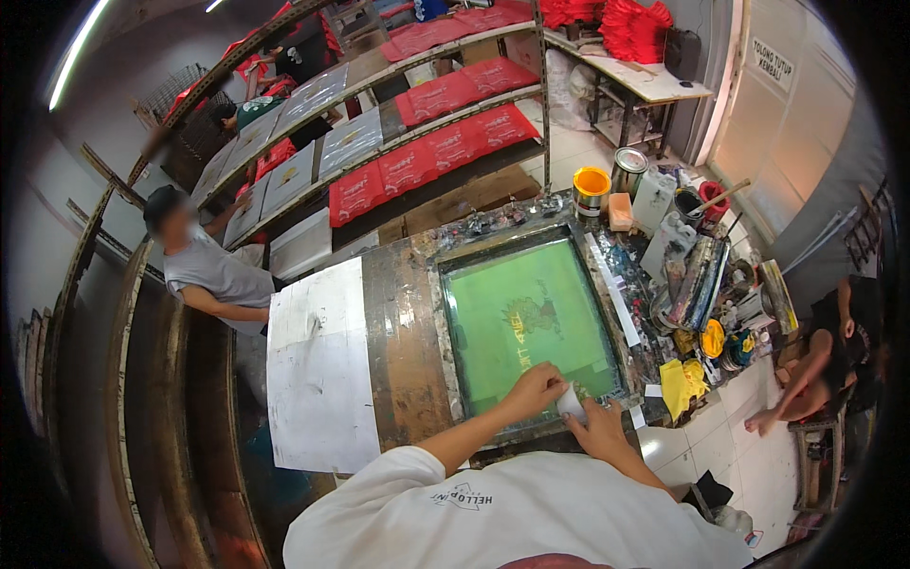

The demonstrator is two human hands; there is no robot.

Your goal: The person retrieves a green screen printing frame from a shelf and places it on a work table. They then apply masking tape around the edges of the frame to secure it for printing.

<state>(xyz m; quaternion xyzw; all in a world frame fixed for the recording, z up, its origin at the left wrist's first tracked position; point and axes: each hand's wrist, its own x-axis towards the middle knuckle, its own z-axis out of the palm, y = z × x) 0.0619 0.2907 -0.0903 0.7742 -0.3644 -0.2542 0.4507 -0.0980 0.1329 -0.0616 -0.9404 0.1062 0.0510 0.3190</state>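
Note:
In front of me lies a screen printing frame (444, 356) with a green mesh (483, 294) that bears a dark and yellow design. Over the frame's near right part, my left hand (538, 387) is closed in a pinch; whatever its fingertips hold is too small to make out. Close beside it, my right hand (602, 427) grips a small white piece (571, 404) that looks like a roll of tape. That piece sits between both hands, above the near edge of the mesh.
A white board (322, 379) lies left of the frame, near a person (213, 266). Paint cans (591, 194) and stained tools crowd the right side, with a yellow cloth (678, 389) nearby. Racks of red printed sheets (431, 161) stand behind. Another person (820, 360) sits at far right.

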